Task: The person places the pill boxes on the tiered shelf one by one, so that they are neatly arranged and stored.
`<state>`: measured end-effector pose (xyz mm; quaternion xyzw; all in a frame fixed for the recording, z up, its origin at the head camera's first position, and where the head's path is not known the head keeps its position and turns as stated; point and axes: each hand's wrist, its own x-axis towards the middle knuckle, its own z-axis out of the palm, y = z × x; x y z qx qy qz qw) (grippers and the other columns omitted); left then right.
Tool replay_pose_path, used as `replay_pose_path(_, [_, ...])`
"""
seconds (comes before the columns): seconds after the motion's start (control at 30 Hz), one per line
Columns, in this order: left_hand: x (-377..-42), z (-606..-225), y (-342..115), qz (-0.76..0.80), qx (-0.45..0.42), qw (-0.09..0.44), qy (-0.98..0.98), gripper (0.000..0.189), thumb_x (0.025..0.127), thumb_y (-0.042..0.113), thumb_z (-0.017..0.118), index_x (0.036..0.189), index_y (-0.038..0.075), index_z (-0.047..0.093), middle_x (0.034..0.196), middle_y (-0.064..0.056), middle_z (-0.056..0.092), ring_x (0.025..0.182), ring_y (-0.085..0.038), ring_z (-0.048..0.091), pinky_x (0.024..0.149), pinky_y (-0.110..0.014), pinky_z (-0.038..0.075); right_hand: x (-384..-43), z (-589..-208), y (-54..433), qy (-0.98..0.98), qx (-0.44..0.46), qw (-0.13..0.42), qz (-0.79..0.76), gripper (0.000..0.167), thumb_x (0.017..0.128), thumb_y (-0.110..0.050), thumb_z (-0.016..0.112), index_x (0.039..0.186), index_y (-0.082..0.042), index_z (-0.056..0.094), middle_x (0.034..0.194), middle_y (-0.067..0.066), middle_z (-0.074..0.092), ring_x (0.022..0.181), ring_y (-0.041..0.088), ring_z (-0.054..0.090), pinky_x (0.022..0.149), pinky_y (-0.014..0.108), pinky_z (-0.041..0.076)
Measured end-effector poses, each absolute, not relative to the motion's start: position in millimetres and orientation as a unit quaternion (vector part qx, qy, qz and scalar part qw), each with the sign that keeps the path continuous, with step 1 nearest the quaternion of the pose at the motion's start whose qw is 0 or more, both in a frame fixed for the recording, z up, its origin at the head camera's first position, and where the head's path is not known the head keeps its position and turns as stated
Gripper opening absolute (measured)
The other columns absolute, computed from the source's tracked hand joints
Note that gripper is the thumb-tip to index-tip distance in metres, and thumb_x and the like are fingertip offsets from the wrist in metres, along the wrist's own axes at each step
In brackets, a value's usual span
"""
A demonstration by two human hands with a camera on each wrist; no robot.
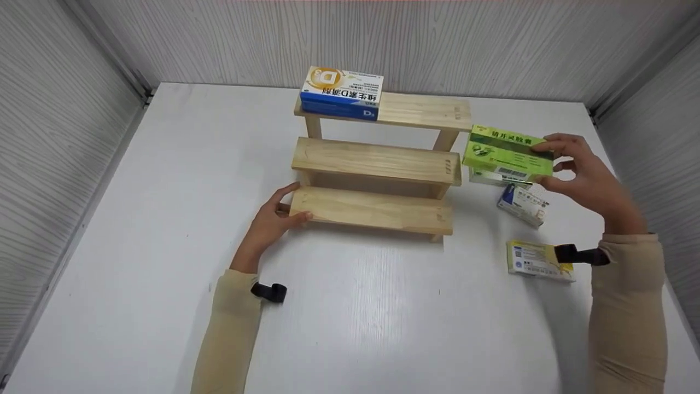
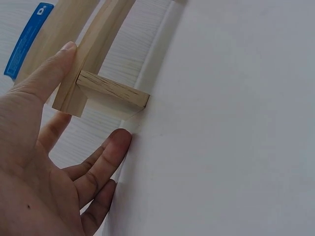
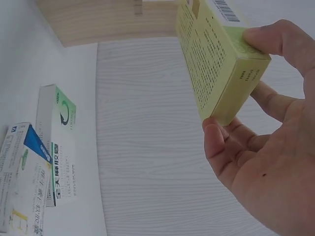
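Observation:
In the head view a three-tier wooden display rack [image 1: 377, 161] stands on the white table. My left hand [image 1: 269, 223] grips the left end of its lowest board, thumb at the front edge and fingers behind. The left wrist view shows the left hand [image 2: 54, 147] with thumb and a finger around that board end [image 2: 71, 101]. A green medicine box [image 1: 506, 156] is in my right hand [image 1: 582, 178], to the right of the rack. Seen from the right wrist, thumb and fingers pinch the end of the box [image 3: 211, 64], held above the table.
A blue-and-white vitamin D box [image 1: 340, 92] lies on the top tier, at its left. On the table at right are a white-and-green box [image 1: 492, 177], partly hidden under the held one, a white-and-blue box [image 1: 524, 207] and a yellow-and-white box [image 1: 538, 261]. Wood-grain panels [image 1: 355, 44] enclose the table.

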<state>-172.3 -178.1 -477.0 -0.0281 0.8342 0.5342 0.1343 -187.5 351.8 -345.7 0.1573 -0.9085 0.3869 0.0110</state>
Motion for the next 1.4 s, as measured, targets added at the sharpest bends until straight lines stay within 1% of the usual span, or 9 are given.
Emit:
replay_pose_path(0.1, [-172, -476, -178, 0.534, -0.029, 0.133, 0.835, 0.081, 0.080, 0.044, 0.077, 0.148, 0.033, 0.036, 0.120, -0.020, 0.058, 0.106, -0.027, 0.056, 0.082, -0.033, 0.042, -189, -337, 353, -0.898, 0.166, 0.027, 0.406, 0.046, 0.084, 0.010, 0.062, 0.128, 0.000, 0.056, 0.132, -0.016, 0.034, 0.104, 0.001, 0.042, 0.080, 0.008, 0.035])
replay_pose_path(0.2, [-172, -475, -179, 0.533, -0.028, 0.131, 0.835, 0.081, 0.079, 0.046, 0.077, 0.148, 0.033, 0.036, 0.118, -0.019, 0.059, 0.105, -0.027, 0.056, 0.081, -0.034, 0.042, -191, -329, 353, -0.885, 0.179, 0.036, 0.428, 0.046, 0.084, 0.013, 0.059, 0.127, -0.002, 0.057, 0.133, -0.015, 0.035, 0.104, 0.002, 0.044, 0.080, 0.009, 0.036])
replay_pose_path(0.37, [-171, -474, -179, 0.537, -0.031, 0.130, 0.833, 0.081, 0.079, 0.046, 0.077, 0.148, 0.035, 0.037, 0.117, -0.018, 0.059, 0.103, -0.027, 0.057, 0.080, -0.034, 0.042, -199, -316, 342, -0.881, 0.185, 0.039, 0.434, 0.045, 0.085, 0.010, 0.060, 0.127, -0.005, 0.057, 0.134, -0.013, 0.037, 0.104, 0.003, 0.045, 0.081, 0.009, 0.037])
replay_pose_path(0.57, [-172, -477, -179, 0.543, -0.028, 0.128, 0.830, 0.080, 0.079, 0.043, 0.078, 0.148, 0.034, 0.037, 0.116, -0.019, 0.058, 0.102, -0.025, 0.056, 0.080, -0.033, 0.043, -216, -309, 321, -0.882, 0.191, 0.029, 0.431, 0.043, 0.086, 0.004, 0.062, 0.128, -0.004, 0.056, 0.136, -0.010, 0.038, 0.108, 0.004, 0.044, 0.081, 0.010, 0.036])
replay_pose_path(0.77, [-171, -477, -179, 0.556, -0.021, 0.131, 0.820, 0.079, 0.081, 0.038, 0.077, 0.148, 0.032, 0.037, 0.114, -0.020, 0.060, 0.101, -0.025, 0.059, 0.081, -0.033, 0.043, -234, -304, 296, -0.890, 0.185, 0.011, 0.417, 0.044, 0.087, -0.001, 0.062, 0.130, -0.004, 0.055, 0.143, 0.002, 0.034, 0.107, 0.005, 0.044, 0.082, 0.012, 0.036])
replay_pose_path(0.83, [-171, -477, -179, 0.548, -0.023, 0.132, 0.826, 0.079, 0.081, 0.039, 0.077, 0.148, 0.032, 0.037, 0.114, -0.020, 0.060, 0.101, -0.025, 0.058, 0.080, -0.032, 0.042, -240, -303, 289, -0.893, 0.186, 0.007, 0.409, 0.044, 0.087, -0.002, 0.062, 0.131, -0.004, 0.055, 0.144, 0.005, 0.034, 0.107, 0.005, 0.043, 0.082, 0.013, 0.036])
replay_pose_path(1.1, [-173, -477, -179, 0.542, -0.030, 0.142, 0.828, 0.079, 0.083, 0.036, 0.076, 0.150, 0.032, 0.034, 0.120, -0.022, 0.058, 0.104, -0.027, 0.056, 0.079, -0.032, 0.042, -257, -303, 268, -0.896, 0.185, -0.017, 0.403, 0.045, 0.088, -0.005, 0.062, 0.132, -0.009, 0.054, 0.146, 0.006, 0.033, 0.109, 0.006, 0.040, 0.086, 0.023, 0.033])
replay_pose_path(1.2, [-174, -477, -178, 0.541, -0.035, 0.145, 0.827, 0.080, 0.083, 0.035, 0.076, 0.150, 0.032, 0.033, 0.120, -0.022, 0.058, 0.104, -0.027, 0.056, 0.079, -0.032, 0.042, -262, -303, 260, -0.898, 0.185, -0.028, 0.398, 0.046, 0.087, -0.005, 0.061, 0.133, -0.008, 0.054, 0.148, 0.005, 0.032, 0.110, 0.007, 0.040, 0.087, 0.025, 0.034])
replay_pose_path(1.4, [-172, -474, -178, 0.537, -0.036, 0.145, 0.830, 0.080, 0.082, 0.040, 0.076, 0.149, 0.034, 0.034, 0.120, -0.021, 0.058, 0.104, -0.027, 0.056, 0.081, -0.032, 0.041, -271, -307, 247, -0.900, 0.185, -0.047, 0.392, 0.048, 0.087, -0.007, 0.060, 0.135, -0.006, 0.053, 0.150, 0.007, 0.031, 0.115, 0.015, 0.040, 0.090, 0.028, 0.035])
